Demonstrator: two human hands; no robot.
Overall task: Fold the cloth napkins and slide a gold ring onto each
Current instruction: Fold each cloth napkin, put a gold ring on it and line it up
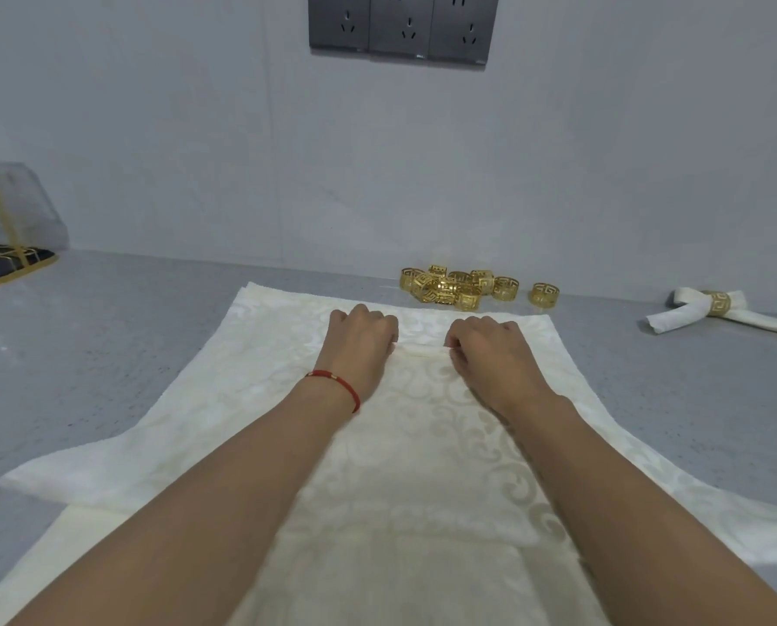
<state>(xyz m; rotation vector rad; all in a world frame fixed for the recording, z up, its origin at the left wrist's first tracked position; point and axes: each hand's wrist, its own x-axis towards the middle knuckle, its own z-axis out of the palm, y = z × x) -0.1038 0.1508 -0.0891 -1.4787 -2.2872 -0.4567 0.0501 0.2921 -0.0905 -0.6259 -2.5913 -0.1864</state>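
Our left hand [363, 338] and right hand [490, 350] pinch a folded edge of the napkin [422, 445] spread on the counter [106, 354], fingers curled. Rings [461, 286] lie heaped behind it; a ringed napkin [711, 311] sits far right.

My two forearms come into view from about 7 and 5 o'clock, bare all the way up, with no sleeve showing on either. My left hand [363, 342] has a thin red braided cord bracelet [339, 385] around the wrist, with a small pale bead or clasp set into the strand towards its 10 o'clock end. My right hand [490, 350] and its wrist wear nothing. I see no rings on my knuckles. My fingernails are out of sight.
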